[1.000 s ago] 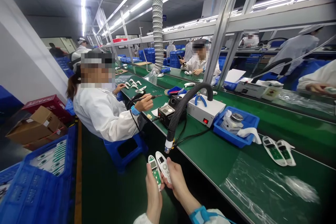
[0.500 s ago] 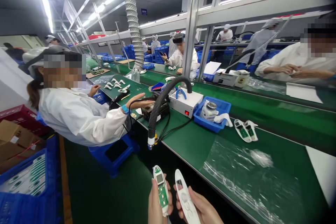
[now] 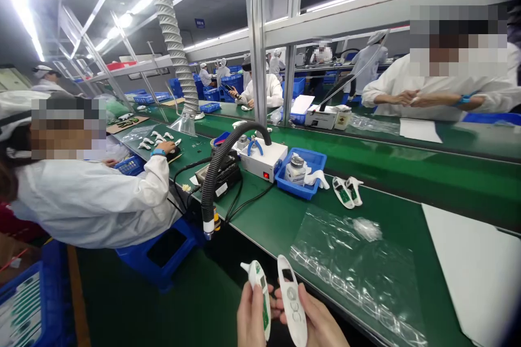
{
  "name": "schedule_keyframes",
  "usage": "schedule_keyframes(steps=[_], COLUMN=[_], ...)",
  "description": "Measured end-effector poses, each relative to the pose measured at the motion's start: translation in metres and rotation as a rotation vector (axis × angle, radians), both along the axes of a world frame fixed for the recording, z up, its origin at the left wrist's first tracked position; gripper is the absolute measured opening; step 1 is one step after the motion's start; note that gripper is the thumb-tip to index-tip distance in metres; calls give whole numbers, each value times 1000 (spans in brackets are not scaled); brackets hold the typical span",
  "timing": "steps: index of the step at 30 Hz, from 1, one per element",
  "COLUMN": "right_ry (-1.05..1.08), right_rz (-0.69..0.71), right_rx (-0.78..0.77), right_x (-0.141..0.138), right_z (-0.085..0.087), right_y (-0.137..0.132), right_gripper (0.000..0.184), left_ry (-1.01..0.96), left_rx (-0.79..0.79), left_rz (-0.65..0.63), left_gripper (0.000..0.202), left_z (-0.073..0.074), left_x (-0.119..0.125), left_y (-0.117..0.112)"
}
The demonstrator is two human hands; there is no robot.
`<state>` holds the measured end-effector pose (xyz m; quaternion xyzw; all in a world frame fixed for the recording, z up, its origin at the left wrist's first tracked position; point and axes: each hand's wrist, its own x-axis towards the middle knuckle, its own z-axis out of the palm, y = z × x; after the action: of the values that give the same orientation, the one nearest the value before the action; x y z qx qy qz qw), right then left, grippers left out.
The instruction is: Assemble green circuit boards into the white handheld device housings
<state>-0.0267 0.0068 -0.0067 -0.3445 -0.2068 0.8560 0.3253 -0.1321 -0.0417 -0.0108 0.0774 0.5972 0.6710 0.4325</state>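
While the person's left grip [image 3: 249,317] is closed around a white half-shell [image 3: 255,276], thumb over its near side, the green board inside faces right. The right grip [image 3: 319,317] is closed on a white cover [image 3: 290,301], window and round buttons showing. These two pieces are the relation that counts: side by side, apart, fingertips visible in the narrow gap, long axes nearly parallel, far ends leaning left. The cover is just right of the half-shell, the right grip nearer it; each piece extends past its own grip at the far end.

Beyond lies the green table [image 3: 260,219], bearing a clear plastic bag [image 3: 358,276] to the right. Farther on are two open white shells [image 3: 341,190] and a blue tray [image 3: 293,190]; leftward, a black hose [image 3: 209,184] arches from a white box [image 3: 254,162]. A co-worker [image 3: 93,184] sits at left; another person [image 3: 393,78] sits farther off, across the table.
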Motion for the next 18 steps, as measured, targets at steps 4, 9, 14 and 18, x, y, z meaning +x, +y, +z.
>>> schedule_keyframes(steps=[4, 9, 14, 18], right_ry=[-47, -154, -270, -287], right_rz=[-63, -126, -59, -53], right_rx=[108, 243, 342, 353], right_x=[2, 3, 11, 20], right_z=[1, -6, -2, 2], right_y=[1, -5, -5, -3], right_gripper=[49, 59, 71, 72], left_ry=[59, 289, 186, 135], left_rx=[79, 110, 98, 108], left_rz=[-49, -74, -68, -66], left_gripper=[49, 42, 52, 54], left_z=[-2, -5, -7, -6], left_x=[11, 21, 30, 38], left_y=[8, 17, 23, 27])
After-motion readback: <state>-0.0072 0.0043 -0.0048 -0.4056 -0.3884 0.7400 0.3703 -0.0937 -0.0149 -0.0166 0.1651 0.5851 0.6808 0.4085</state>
